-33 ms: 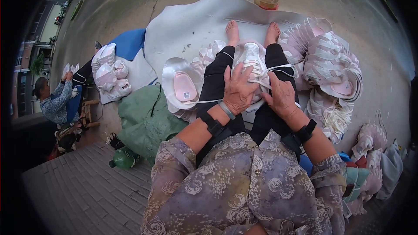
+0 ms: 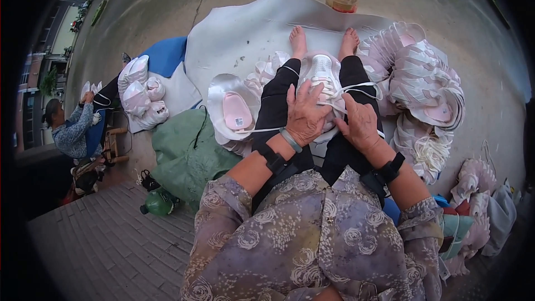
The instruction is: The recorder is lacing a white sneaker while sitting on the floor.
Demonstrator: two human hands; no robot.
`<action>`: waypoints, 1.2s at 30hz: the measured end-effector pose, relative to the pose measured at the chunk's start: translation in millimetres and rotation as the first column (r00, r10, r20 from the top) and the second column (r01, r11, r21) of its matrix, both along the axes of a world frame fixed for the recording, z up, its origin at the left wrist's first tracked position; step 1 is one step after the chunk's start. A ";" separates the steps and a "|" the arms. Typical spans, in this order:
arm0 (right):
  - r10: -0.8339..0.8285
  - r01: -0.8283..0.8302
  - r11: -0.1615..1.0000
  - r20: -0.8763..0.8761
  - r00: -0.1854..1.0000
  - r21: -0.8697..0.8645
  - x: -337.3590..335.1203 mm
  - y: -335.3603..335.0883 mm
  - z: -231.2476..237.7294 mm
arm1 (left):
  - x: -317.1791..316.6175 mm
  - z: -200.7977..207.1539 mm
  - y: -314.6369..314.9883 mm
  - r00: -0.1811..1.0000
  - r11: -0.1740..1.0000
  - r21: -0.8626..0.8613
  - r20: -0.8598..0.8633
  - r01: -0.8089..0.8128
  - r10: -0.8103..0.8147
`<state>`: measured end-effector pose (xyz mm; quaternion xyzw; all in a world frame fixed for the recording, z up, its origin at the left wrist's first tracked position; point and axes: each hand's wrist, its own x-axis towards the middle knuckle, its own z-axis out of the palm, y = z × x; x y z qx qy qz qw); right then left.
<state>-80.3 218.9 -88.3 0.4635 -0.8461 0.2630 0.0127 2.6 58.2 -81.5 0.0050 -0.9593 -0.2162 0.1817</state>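
Left hand: fingers spread, lying on upper. Right hand: half-curled beside it; whether gripping thin white lace, I cannot tell. Pink-and-white fabric shoe upper: between black-trousered legs, lengthwise away, left hand nearer.

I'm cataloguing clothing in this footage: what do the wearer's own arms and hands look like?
The left hand and right hand are ungloved. On the left are a grey band and black strap; on the right, another black strap. Purplish-grey sleeves bear pale roses.
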 end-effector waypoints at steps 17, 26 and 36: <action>-0.065 0.062 0.997 0.084 0.994 0.034 -2.2 -11.8 0.9 | -14.3 -15.8 12.9 0.979 0.975 0.118 0.095 -0.190 0.179; -0.060 0.086 0.991 0.229 0.972 -0.103 -3.3 -17.6 -8.1 | -21.1 -12.2 20.8 0.964 0.957 0.160 0.150 -0.244 0.221; -0.079 0.150 0.969 0.332 0.940 -0.194 0.0 -11.7 -15.6 | -28.4 -2.6 19.8 0.989 0.993 -0.010 0.089 -0.122 0.122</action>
